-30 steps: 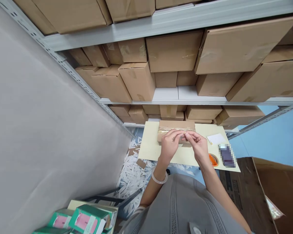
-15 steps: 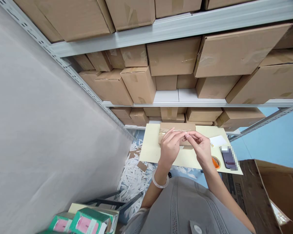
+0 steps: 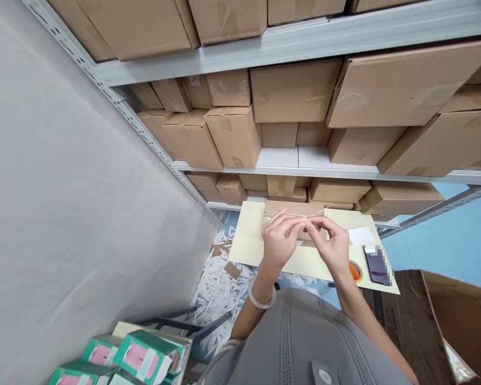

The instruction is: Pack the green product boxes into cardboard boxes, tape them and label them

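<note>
My left hand [image 3: 279, 241] and my right hand [image 3: 332, 245] meet fingertip to fingertip above a small table. Both are closed in a pinch, thumbs against forefingers. Whatever lies between the tips is too small to make out. Just beyond and below them lies a cardboard box [image 3: 291, 207] with clear tape across its top; my hands cover much of it. Whether my fingers touch the box, I cannot tell.
The cream tabletop [image 3: 241, 235] also bears a tape roll [image 3: 356, 271], a phone [image 3: 377, 266] and white paper [image 3: 361, 236]. Carton-filled shelving [image 3: 336, 171] stands behind. Paper shreds [image 3: 216, 283] cover the floor at left. A large open carton [image 3: 411, 315] is at right, green boxes [image 3: 142, 355] lower left.
My hands stay pinched together in nearly the same place, with the fingers shifting slightly. The camera view has turned a little, so the shelves appear farther right.
</note>
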{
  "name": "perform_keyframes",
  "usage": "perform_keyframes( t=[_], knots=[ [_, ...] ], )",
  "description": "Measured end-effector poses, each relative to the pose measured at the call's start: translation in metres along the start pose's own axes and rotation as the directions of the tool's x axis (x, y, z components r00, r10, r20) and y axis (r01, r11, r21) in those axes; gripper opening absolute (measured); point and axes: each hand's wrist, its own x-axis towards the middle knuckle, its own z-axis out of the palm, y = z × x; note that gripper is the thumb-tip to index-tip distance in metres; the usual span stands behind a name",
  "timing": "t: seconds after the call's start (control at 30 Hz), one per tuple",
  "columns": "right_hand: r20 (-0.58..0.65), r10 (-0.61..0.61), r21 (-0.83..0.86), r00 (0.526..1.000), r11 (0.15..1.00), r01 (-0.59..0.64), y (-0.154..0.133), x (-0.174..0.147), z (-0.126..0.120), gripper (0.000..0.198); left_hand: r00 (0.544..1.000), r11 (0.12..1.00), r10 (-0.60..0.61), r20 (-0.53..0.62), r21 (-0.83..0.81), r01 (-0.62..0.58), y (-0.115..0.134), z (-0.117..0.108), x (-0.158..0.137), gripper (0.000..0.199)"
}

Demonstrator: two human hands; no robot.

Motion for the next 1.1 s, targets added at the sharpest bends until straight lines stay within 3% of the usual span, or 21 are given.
perform_keyframes(
  t=[0.1, 0.23, 0.4, 0.53, 0.7, 0.87, 1.1],
  knots=[
    [-0.010, -0.055, -0.098, 0.998, 0.994, 0.054, 0.000, -0.002, 0.000, 0.017, 0.998, 0.998, -0.067, -0.011, -0.005, 0.067, 0.004, 0.000, -0.001, 0.017],
    [0.010, -0.077, -0.105, 0.997, 0.991, 0.078, 0.001, -0.003, 0.000, 0.016, 0.977, 0.976, -0.213, 0.004, -0.049, 0.213, 0.006, 0.000, -0.003, 0.019],
    [0.023, -0.048, -0.091, 0.999, 0.995, 0.050, 0.009, -0.004, -0.004, 0.013, 0.896, 0.874, -0.444, 0.009, -0.217, 0.435, -0.001, 0.002, -0.006, 0.024],
    [-0.009, -0.028, -0.077, 1.000, 0.997, 0.027, 0.015, -0.001, -0.010, 0.012, 0.831, 0.781, -0.556, -0.001, -0.341, 0.523, -0.004, 0.002, -0.004, 0.028],
    [-0.020, -0.012, -0.030, 1.000, 1.000, 0.011, 0.024, 0.005, -0.019, 0.010, 0.772, 0.702, -0.635, -0.018, -0.432, 0.567, -0.011, 0.002, -0.003, 0.032],
    [-0.071, 0.048, 0.076, 0.996, 0.996, -0.042, 0.038, 0.009, -0.027, 0.008, 0.737, 0.650, -0.675, -0.031, -0.498, 0.574, -0.033, -0.002, -0.009, 0.033],
    [-0.272, 0.048, 0.033, 0.961, 0.999, -0.041, 0.048, 0.016, -0.033, 0.008, 0.701, 0.649, -0.700, -0.133, -0.526, 0.549, -0.053, -0.019, -0.016, 0.029]
  ],
)
